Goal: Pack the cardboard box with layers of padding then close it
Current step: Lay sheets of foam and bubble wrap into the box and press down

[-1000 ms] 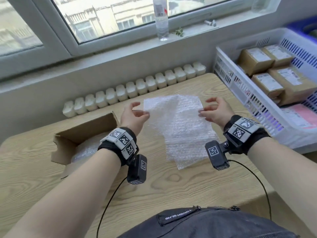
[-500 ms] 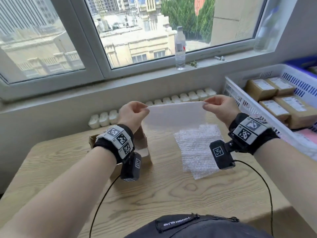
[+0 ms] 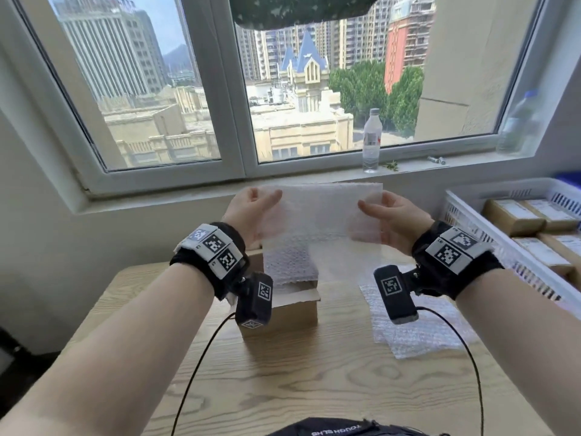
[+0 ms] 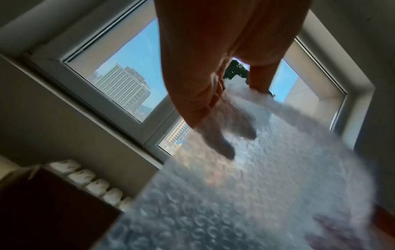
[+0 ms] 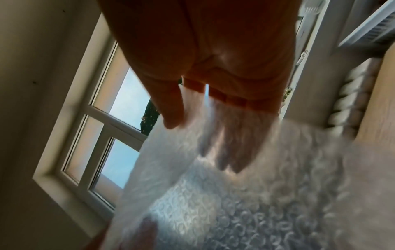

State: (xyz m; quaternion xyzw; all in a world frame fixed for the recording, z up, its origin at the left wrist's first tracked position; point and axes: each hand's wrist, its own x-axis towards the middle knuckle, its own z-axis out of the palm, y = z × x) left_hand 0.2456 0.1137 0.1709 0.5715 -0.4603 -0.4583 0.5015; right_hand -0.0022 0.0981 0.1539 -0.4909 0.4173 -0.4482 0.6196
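Note:
I hold one sheet of bubble wrap [image 3: 320, 212] up in the air, stretched between both hands in front of the window sill. My left hand [image 3: 257, 209] pinches its left edge and my right hand [image 3: 386, 215] its right edge, thumbs in front, fingers behind. The sheet's lower edge hangs over the open cardboard box [image 3: 283, 309], which stands on the table with bubble wrap [image 3: 289, 269] in it. In the wrist views the sheet [image 4: 235, 194] [image 5: 256, 211] covers my fingers [image 4: 215, 135] [image 5: 230, 148], blurred.
More bubble wrap sheets [image 3: 421, 328] lie on the wooden table [image 3: 314, 388] right of the box. A white basket [image 3: 465, 234] of packed brown boxes stands at the right. A water bottle [image 3: 371, 140] stands on the sill. Wrist cables hang over the table's front.
Both hands took the top sheet off the stack and lifted it up and left, from lying flat to hanging upright over the box. The head view has tilted up toward the window.

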